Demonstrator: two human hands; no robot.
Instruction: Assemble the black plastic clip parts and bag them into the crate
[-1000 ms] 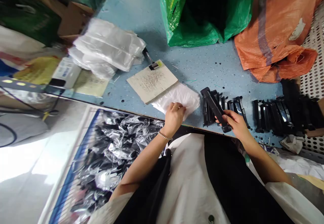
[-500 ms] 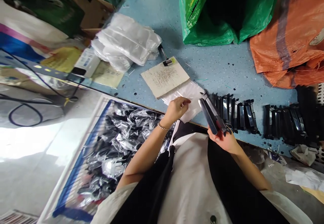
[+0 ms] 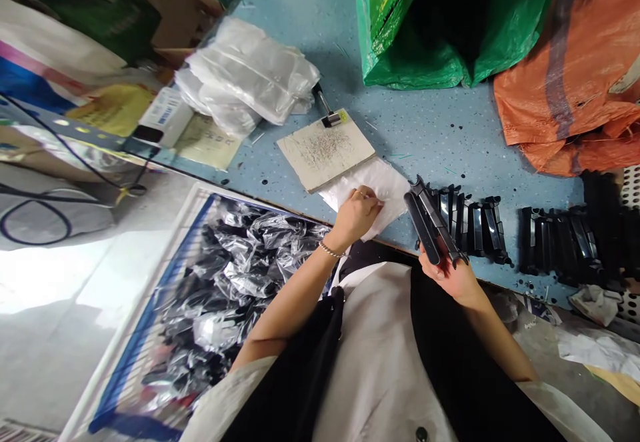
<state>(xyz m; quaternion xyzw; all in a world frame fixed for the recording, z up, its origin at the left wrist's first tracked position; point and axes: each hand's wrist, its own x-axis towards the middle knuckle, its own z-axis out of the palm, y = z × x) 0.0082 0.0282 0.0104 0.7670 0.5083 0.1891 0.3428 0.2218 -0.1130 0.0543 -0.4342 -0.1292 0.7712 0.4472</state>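
Observation:
My left hand [image 3: 357, 215] rests with curled fingers on a small stack of clear plastic bags [image 3: 383, 183] at the near edge of the blue table [image 3: 430, 135], pinching at the top bag. My right hand [image 3: 447, 272] is closed round the lower end of a long black plastic part [image 3: 431, 225], held tilted just above the table edge. Right of it, a row of similar black parts [image 3: 475, 222] stands on the table, and a second row [image 3: 560, 239] stands further right.
A grey board [image 3: 325, 150] with small bits on it lies beyond the bags. A pile of clear bags [image 3: 250, 82] sits at far left, green sack [image 3: 450, 22] and orange sack [image 3: 575, 69] at the back. A crate of bagged parts [image 3: 220, 295] is below left.
My right hand lifted the black part off the row and brought it toward me. My left hand stayed on the stack of bags, its fingers working at the top one.

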